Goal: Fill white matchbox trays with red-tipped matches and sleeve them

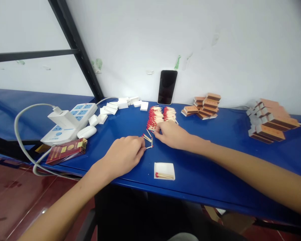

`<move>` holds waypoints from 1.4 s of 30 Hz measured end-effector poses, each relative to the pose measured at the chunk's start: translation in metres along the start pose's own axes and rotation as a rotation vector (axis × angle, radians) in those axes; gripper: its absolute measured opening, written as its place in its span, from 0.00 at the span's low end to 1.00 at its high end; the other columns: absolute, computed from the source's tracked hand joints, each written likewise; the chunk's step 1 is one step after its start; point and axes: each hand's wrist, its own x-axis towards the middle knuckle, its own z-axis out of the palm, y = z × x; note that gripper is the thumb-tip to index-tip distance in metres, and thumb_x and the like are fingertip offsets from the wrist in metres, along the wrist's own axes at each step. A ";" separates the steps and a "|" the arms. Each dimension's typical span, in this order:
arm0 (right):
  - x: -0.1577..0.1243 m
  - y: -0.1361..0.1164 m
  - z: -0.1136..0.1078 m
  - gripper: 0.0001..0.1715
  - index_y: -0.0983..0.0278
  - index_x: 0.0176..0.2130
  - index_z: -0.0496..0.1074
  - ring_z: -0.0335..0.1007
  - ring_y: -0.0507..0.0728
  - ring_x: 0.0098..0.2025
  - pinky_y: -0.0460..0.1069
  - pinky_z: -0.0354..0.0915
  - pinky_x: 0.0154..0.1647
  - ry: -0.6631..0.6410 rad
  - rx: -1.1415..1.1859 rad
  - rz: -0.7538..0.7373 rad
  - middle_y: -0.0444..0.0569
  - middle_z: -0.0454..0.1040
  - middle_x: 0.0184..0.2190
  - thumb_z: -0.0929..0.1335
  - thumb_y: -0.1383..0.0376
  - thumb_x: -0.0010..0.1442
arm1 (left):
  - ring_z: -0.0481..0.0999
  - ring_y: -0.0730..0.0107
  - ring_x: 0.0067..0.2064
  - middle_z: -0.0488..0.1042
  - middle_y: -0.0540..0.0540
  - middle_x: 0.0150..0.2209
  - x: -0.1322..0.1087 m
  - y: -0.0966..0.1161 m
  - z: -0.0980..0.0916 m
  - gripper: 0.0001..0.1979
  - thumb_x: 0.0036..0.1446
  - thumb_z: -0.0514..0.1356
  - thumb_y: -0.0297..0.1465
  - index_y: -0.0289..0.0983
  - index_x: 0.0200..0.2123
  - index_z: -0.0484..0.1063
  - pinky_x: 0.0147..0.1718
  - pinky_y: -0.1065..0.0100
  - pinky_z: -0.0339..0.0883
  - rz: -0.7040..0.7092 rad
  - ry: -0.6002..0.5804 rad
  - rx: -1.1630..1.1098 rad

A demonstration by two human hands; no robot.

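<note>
loose red-tipped matchsticks (pixel 152 142) lie on the blue tabletop (pixel 125 125) between the curled left hand (pixel 125 153) and the right hand (pixel 172 134), pinched beside the left match heap (pixel 155 117); i cannot tell whether either grips one. likely light, stiff, snappable; best held mid-stick.

This is an indoor work corner, plain and makeshift; whether it belongs to a home, an office or a small workshop cannot be told. A blue bench (pixel 215 152) runs along a white wall (pixel 130 40) marked with scraps of green and pale residue. A black metal frame (pixel 72 36) rises at the left, and the floor (pixel 22 201) is reddish, glossy tile. Loose matches (pixel 155 117), white trays (pixel 122 103) and stacked matchboxes (pixel 273 117) give it the look of a handwork spot, while a power strip (pixel 81 113) and phone (pixel 167 87) suggest everyday personal use.
</note>
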 end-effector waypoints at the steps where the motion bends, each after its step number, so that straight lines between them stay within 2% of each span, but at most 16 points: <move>1: 0.002 -0.003 0.000 0.10 0.65 0.30 0.73 0.69 0.53 0.31 0.47 0.57 0.32 0.001 0.013 -0.001 0.50 0.76 0.28 0.65 0.66 0.62 | 0.76 0.59 0.35 0.77 0.47 0.36 -0.005 0.000 -0.003 0.10 0.65 0.52 0.32 0.39 0.33 0.71 0.34 0.61 0.59 0.003 -0.012 0.010; 5: 0.003 -0.013 -0.002 0.13 0.66 0.28 0.74 0.67 0.52 0.27 0.48 0.56 0.29 -0.035 0.052 -0.018 0.48 0.75 0.24 0.66 0.64 0.62 | 0.75 0.59 0.38 0.77 0.48 0.32 -0.016 0.000 -0.008 0.10 0.61 0.55 0.32 0.38 0.29 0.72 0.42 0.56 0.57 0.005 0.015 -0.002; 8: 0.001 -0.017 -0.003 0.12 0.66 0.28 0.74 0.66 0.52 0.26 0.48 0.56 0.29 -0.056 0.066 -0.023 0.48 0.74 0.23 0.67 0.63 0.61 | 0.74 0.63 0.35 0.76 0.48 0.29 -0.017 0.000 -0.008 0.10 0.60 0.56 0.32 0.38 0.27 0.73 0.42 0.58 0.57 0.010 0.020 -0.064; 13: 0.000 -0.014 -0.002 0.10 0.65 0.27 0.73 0.67 0.52 0.27 0.48 0.56 0.29 -0.047 0.041 -0.034 0.48 0.75 0.24 0.66 0.67 0.60 | 0.69 0.69 0.26 0.72 0.51 0.22 -0.022 0.002 -0.012 0.12 0.59 0.56 0.32 0.39 0.24 0.73 0.32 0.64 0.58 -0.023 -0.031 -0.155; 16: -0.003 -0.010 -0.002 0.09 0.65 0.28 0.72 0.69 0.53 0.29 0.47 0.57 0.29 -0.046 0.018 -0.048 0.48 0.76 0.26 0.65 0.68 0.60 | 0.69 0.69 0.24 0.71 0.51 0.21 -0.026 -0.002 -0.017 0.12 0.59 0.56 0.33 0.39 0.24 0.73 0.27 0.66 0.56 -0.057 -0.007 -0.189; 20: -0.011 -0.010 -0.006 0.12 0.64 0.30 0.70 0.71 0.55 0.31 0.48 0.58 0.30 -0.083 -0.050 -0.042 0.51 0.77 0.30 0.63 0.65 0.65 | 0.71 0.68 0.24 0.72 0.51 0.21 -0.022 -0.012 -0.015 0.13 0.59 0.56 0.35 0.39 0.25 0.74 0.25 0.67 0.56 -0.119 0.069 -0.195; 25: -0.018 -0.010 -0.008 0.15 0.64 0.35 0.69 0.72 0.57 0.34 0.48 0.60 0.32 -0.139 -0.089 0.022 0.55 0.77 0.35 0.59 0.62 0.70 | 0.73 0.64 0.26 0.75 0.48 0.24 -0.011 -0.021 -0.001 0.16 0.63 0.54 0.38 0.39 0.25 0.73 0.27 0.66 0.57 -0.157 0.079 -0.172; 27: -0.019 -0.008 -0.007 0.16 0.65 0.37 0.68 0.73 0.57 0.36 0.49 0.61 0.35 -0.141 -0.076 0.023 0.56 0.77 0.37 0.58 0.62 0.71 | 0.73 0.64 0.27 0.75 0.49 0.25 -0.009 -0.027 0.000 0.16 0.66 0.52 0.38 0.39 0.31 0.74 0.28 0.66 0.58 -0.117 0.077 -0.185; 29: -0.020 -0.005 -0.005 0.15 0.65 0.38 0.68 0.73 0.58 0.38 0.49 0.61 0.37 -0.134 -0.061 0.023 0.56 0.77 0.38 0.57 0.61 0.71 | 0.74 0.63 0.32 0.74 0.48 0.28 -0.007 -0.035 -0.001 0.13 0.67 0.51 0.36 0.39 0.42 0.74 0.32 0.66 0.61 -0.004 0.075 -0.200; 31: -0.021 -0.003 -0.004 0.15 0.65 0.39 0.68 0.73 0.58 0.38 0.49 0.61 0.38 -0.121 -0.049 0.028 0.55 0.77 0.38 0.57 0.61 0.71 | 0.74 0.63 0.39 0.73 0.47 0.34 -0.004 -0.045 -0.004 0.15 0.67 0.51 0.33 0.39 0.53 0.70 0.39 0.65 0.64 0.132 0.057 -0.220; 33: -0.021 -0.003 -0.004 0.15 0.65 0.39 0.67 0.72 0.57 0.37 0.50 0.61 0.38 -0.099 -0.025 0.032 0.55 0.77 0.38 0.57 0.61 0.72 | 0.73 0.63 0.43 0.71 0.45 0.40 0.001 -0.054 -0.007 0.18 0.68 0.50 0.32 0.41 0.59 0.66 0.44 0.64 0.64 0.232 0.010 -0.244; 36: -0.022 -0.006 -0.005 0.14 0.64 0.39 0.67 0.71 0.56 0.37 0.50 0.61 0.39 -0.074 0.043 0.024 0.53 0.76 0.37 0.57 0.62 0.72 | 0.72 0.65 0.42 0.68 0.45 0.44 0.012 -0.061 -0.010 0.17 0.69 0.50 0.33 0.44 0.58 0.68 0.45 0.65 0.64 0.303 -0.067 -0.264; 39: -0.030 -0.009 -0.010 0.13 0.63 0.38 0.66 0.70 0.55 0.35 0.49 0.61 0.37 -0.052 0.102 0.002 0.49 0.75 0.35 0.58 0.63 0.71 | 0.71 0.66 0.41 0.67 0.45 0.43 0.023 -0.059 -0.012 0.15 0.69 0.51 0.33 0.44 0.53 0.72 0.45 0.65 0.64 0.361 -0.088 -0.233; 42: -0.049 -0.013 -0.018 0.12 0.61 0.38 0.66 0.68 0.54 0.33 0.49 0.59 0.32 -0.103 0.154 -0.067 0.46 0.74 0.33 0.58 0.60 0.71 | 0.70 0.66 0.40 0.66 0.46 0.41 0.033 -0.055 -0.015 0.11 0.68 0.52 0.33 0.42 0.45 0.74 0.42 0.66 0.63 0.385 -0.096 -0.190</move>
